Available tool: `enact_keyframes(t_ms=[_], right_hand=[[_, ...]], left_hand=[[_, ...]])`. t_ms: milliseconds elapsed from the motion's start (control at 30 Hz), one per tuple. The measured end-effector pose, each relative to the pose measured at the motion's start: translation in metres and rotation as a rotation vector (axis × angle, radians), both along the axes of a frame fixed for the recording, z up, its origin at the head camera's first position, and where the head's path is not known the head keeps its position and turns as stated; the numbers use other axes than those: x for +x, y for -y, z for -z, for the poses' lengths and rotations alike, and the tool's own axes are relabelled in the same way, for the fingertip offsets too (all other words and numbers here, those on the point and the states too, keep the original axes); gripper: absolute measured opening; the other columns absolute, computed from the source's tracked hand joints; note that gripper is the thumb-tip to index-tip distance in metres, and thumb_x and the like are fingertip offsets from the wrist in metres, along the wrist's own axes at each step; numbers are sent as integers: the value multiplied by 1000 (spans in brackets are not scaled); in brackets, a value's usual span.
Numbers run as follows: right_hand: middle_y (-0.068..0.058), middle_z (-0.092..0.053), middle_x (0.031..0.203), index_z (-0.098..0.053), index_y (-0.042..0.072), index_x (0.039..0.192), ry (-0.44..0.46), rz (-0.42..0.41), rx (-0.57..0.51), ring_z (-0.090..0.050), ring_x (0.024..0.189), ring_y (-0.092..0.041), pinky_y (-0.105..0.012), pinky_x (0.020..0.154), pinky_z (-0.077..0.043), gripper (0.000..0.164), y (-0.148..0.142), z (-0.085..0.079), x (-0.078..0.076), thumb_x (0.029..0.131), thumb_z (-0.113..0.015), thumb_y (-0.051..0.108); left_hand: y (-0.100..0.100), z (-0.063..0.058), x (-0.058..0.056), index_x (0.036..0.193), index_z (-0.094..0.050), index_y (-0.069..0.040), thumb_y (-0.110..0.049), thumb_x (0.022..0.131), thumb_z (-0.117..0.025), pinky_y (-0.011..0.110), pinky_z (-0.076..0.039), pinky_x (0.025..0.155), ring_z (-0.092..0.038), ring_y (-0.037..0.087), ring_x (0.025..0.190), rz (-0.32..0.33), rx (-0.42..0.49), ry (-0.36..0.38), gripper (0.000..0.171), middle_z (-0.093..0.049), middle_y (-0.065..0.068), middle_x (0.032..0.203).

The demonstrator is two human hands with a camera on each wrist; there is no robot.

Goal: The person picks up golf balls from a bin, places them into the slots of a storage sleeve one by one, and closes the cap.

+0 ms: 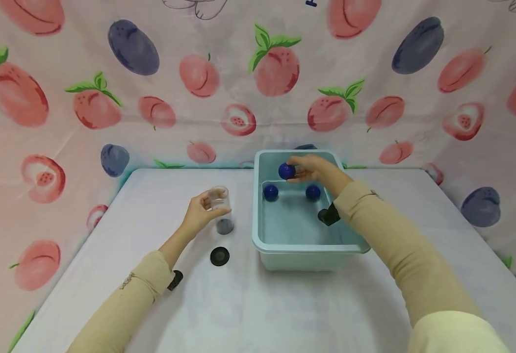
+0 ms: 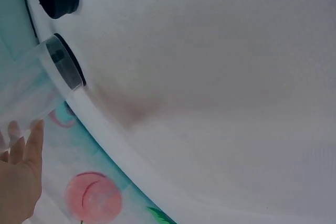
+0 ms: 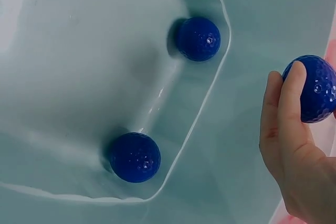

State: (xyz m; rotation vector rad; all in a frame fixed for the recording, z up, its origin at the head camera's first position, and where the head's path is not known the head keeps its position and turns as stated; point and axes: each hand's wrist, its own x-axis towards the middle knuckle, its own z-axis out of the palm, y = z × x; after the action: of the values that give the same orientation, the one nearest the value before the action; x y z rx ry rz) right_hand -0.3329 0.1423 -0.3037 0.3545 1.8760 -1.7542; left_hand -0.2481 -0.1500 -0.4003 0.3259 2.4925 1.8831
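My left hand (image 1: 194, 216) grips a clear plastic tube (image 1: 219, 197) with a dark base, upright at the table. In the left wrist view the see-through tube (image 2: 26, 85) shows fingers around its upper part. A round black lid (image 1: 219, 256) lies flat just in front of it. Over the back of a pale blue bin (image 1: 302, 248), my right hand (image 1: 307, 168) pinches a blue golf ball (image 3: 314, 88) between fingers and thumb. Two more blue golf balls lie on the bin's floor, one at the back left (image 1: 270, 192) and one at the back right (image 1: 313, 192).
The bin stands on a white-covered table (image 1: 249, 309), to the right of the tube. Behind the table hangs a fruit-print cloth (image 1: 236, 73). A black wrist camera (image 1: 328, 215) sits below the right sleeve, over the bin's right side.
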Motion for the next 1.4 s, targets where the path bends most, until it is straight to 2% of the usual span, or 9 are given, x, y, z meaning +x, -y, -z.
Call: enact_keyframes(t_ms=[67, 233, 333, 533, 633, 767, 900, 1167, 1400], right_hand=[[-25, -23, 151, -20, 2, 148, 10, 0, -18, -41, 131, -32, -33, 98, -46, 59, 0, 0, 1, 95, -45, 12], [-24, -24, 151, -20, 2, 148, 8, -13, -62, -39, 131, -29, -25, 71, -58, 58, -2, -4, 3, 96, -44, 13], [-24, -22, 152, -19, 2, 149, 1, -21, -90, -36, 133, -29, -25, 69, -58, 59, -2, -8, 5, 96, -44, 13], [-23, -22, 152, -18, 4, 149, -7, -9, -131, -33, 137, -30, -35, 99, -46, 60, 0, -14, 10, 96, -45, 12], [-23, -20, 152, -16, 5, 150, -13, -21, -146, -32, 138, -30, -37, 104, -39, 62, 1, -17, 14, 96, -46, 12], [-23, -26, 148, -15, 5, 150, -34, -43, -144, -37, 132, -29, -37, 105, -39, 62, 2, -19, 18, 96, -45, 12], [-21, -35, 140, -17, 5, 150, -57, -63, -136, -42, 125, -28, -35, 97, -48, 61, 3, -22, 22, 96, -46, 12], [-23, -29, 147, -17, 7, 150, -46, -85, -173, -38, 132, -33, -36, 100, -43, 60, 12, -24, 30, 98, -45, 14], [-14, -45, 118, -20, 6, 147, -81, -122, -189, -52, 105, -23, -29, 78, -57, 56, 17, -28, 35, 98, -45, 14]], left_hand=[[0, 0, 1, 122, -58, -7, -15, 79, -76, 22, -50, 86, -58, 31, 115, 5, -15, -1, 47, -61, 17, 123], [-4, -6, 1, 121, -58, -6, -12, 78, -77, 44, -45, 102, -56, 32, 118, 35, -63, -35, 47, -61, 17, 122], [-5, -11, 0, 121, -58, -6, -9, 78, -76, 49, -45, 100, -55, 36, 118, 43, -71, -61, 47, -61, 18, 121], [-7, -19, -2, 122, -57, -7, -11, 78, -77, 49, -45, 99, -57, 33, 114, 38, -129, -110, 49, -61, 16, 121], [-9, -24, -2, 121, -57, -8, -13, 78, -77, 48, -45, 99, -58, 30, 111, 28, -151, -136, 48, -61, 15, 120], [-12, -30, -2, 121, -58, -9, -15, 77, -78, 47, -46, 96, -57, 28, 108, 19, -173, -170, 49, -63, 13, 119], [-15, -36, -4, 121, -59, -11, -17, 75, -80, 43, -45, 92, -57, 26, 106, 13, -199, -183, 50, -67, 13, 113], [-17, -45, -4, 120, -61, -13, -22, 74, -81, 43, -45, 91, -56, 25, 103, 9, -260, -175, 50, -67, 11, 106], [-17, -55, -3, 121, -59, -14, -26, 76, -79, 45, -48, 94, -57, 28, 105, 37, -325, -204, 51, -65, 12, 106]])
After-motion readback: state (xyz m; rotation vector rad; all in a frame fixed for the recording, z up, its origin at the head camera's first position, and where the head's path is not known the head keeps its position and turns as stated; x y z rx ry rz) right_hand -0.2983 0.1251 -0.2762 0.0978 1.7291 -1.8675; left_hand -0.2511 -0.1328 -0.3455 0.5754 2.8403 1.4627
